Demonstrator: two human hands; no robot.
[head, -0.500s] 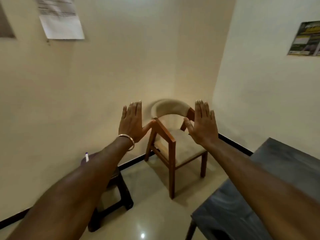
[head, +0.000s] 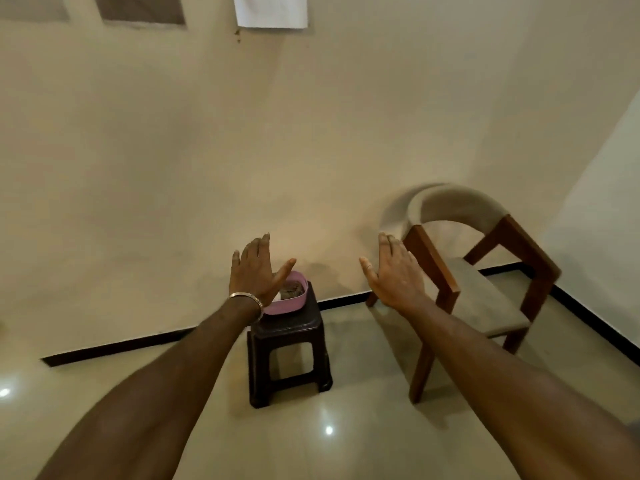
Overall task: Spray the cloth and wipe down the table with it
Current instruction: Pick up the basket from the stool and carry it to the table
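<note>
- We see a wooden chair (head: 485, 289) with a padded seat standing at the right, near the wall
- A dark stool (head: 289, 344) carries a pink tub (head: 287, 304) (something brownish inside, perhaps the cloth; we cannot tell)
- Our left hand (head: 254, 275) and right hand (head: 394, 275) are raised, fingers straight, holding nothing

View swung left: chair (head: 485, 282) now at right of frame, bench out of view. Stool (head: 287, 344) now center, fully seen, pink tub (head: 289, 303) on it. Both hands (head: 256, 271) (head: 394, 271) shifted lower, left covering tub's edge.
</note>
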